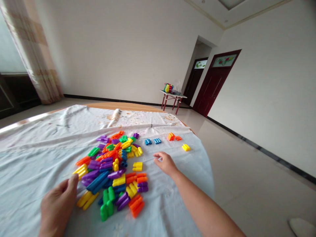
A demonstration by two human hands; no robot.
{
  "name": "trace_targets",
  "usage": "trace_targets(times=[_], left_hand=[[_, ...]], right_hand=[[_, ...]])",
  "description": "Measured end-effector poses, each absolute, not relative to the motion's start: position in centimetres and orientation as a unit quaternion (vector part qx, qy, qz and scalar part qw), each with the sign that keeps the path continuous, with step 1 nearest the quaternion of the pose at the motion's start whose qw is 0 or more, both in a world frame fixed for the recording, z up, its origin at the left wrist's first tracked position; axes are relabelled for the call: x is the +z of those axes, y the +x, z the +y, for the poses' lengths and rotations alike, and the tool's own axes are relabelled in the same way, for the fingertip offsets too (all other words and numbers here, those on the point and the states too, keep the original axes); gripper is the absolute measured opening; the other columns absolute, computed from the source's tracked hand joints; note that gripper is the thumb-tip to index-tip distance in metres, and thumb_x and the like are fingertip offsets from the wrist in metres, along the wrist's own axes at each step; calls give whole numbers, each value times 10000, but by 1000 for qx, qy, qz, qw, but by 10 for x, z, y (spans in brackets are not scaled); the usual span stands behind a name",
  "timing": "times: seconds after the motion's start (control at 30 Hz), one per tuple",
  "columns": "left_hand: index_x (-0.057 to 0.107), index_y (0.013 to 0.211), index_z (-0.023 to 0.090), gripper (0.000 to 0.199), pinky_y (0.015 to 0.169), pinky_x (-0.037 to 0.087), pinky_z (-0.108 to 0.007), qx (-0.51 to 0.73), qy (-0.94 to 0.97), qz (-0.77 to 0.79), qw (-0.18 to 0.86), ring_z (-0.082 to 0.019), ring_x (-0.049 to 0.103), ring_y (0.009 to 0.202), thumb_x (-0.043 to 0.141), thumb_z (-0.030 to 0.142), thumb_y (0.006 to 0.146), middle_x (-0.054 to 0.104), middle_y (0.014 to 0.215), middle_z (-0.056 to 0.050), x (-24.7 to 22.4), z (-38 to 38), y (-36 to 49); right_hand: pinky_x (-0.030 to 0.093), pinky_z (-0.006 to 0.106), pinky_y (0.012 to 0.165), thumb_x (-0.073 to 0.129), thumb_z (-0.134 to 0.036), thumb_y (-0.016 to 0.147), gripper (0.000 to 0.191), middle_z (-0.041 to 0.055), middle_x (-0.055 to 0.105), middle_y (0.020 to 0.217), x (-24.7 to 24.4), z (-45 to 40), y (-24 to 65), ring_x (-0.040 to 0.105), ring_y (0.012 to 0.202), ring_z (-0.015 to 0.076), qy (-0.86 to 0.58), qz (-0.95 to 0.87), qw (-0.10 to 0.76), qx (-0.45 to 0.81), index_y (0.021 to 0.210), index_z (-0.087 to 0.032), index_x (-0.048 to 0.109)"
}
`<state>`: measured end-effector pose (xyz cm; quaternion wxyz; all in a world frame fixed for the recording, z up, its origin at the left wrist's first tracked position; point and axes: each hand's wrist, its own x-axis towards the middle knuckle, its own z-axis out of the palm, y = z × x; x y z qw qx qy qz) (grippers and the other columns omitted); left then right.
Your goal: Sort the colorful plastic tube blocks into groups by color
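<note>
A pile of plastic toy building blocks [107,161] in purple, orange, yellow, green and blue lies on the cloth, each made of joined tubes. My left hand [59,205] is at the pile's near left edge. Its thumb is raised beside a yellow block [81,171], and its other fingers are partly hidden; I see nothing held in it. To the right of the pile, my right hand [166,163] hovers with loosely bent fingers and nothing visible between them. Beyond it lie two blue blocks [157,141], orange blocks [171,136] and a lone yellow block [186,147].
The round table is draped with a wrinkled pale blue and white cloth [29,171]; its bare wooden edge [128,106] shows at the back. Farther off stands a small table [174,94] with a colourful bag [168,88]. A dark red door [214,85] is at the right.
</note>
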<state>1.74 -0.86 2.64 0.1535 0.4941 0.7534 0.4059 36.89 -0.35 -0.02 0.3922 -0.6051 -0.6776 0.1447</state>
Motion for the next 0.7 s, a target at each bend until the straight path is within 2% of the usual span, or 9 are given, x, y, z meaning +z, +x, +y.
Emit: trace_targets(times=[0.1, 0.3, 0.47, 0.57, 0.7], left_hand=[[666, 622, 163, 334, 520, 378, -239, 388, 475, 761, 211, -186, 555, 573, 493, 448, 650, 525, 430, 12, 27, -7, 17], [628, 601, 158, 324, 547, 368, -239, 388, 487, 754, 208, -175, 527, 601, 497, 448, 661, 486, 449, 11, 17, -4, 12], [623, 599, 160, 342, 534, 366, -236, 386, 491, 753, 208, -174, 524, 594, 482, 465, 664, 480, 444, 10, 22, -7, 15], [637, 602, 167, 334, 522, 368, -240, 389, 479, 757, 213, -191, 551, 602, 489, 463, 643, 516, 449, 4, 24, -8, 16], [690, 713, 181, 378, 495, 381, -240, 392, 468, 762, 216, -203, 584, 591, 492, 494, 635, 592, 499, 6, 14, -4, 10]], right_hand=[[484, 271, 783, 640, -194, 730, 250, 28, 670, 920, 0, -6, 334, 611, 871, 160, -568, -716, 370, 168, 978, -204, 665], [459, 307, 850, 685, -197, 715, 251, 51, 659, 922, -1, -5, 310, 590, 900, 182, -578, -722, 346, 156, 966, -183, 671], [473, 284, 802, 674, -197, 731, 223, 43, 655, 911, -2, -5, 325, 588, 844, 164, -586, -702, 373, 158, 954, -192, 674], [475, 298, 802, 664, -233, 740, 211, 50, 653, 932, -2, -7, 347, 583, 851, 173, -622, -663, 402, 110, 947, -194, 666], [462, 326, 829, 665, -250, 730, 183, 69, 662, 905, -6, -10, 374, 586, 870, 197, -683, -626, 374, 49, 899, -178, 672]])
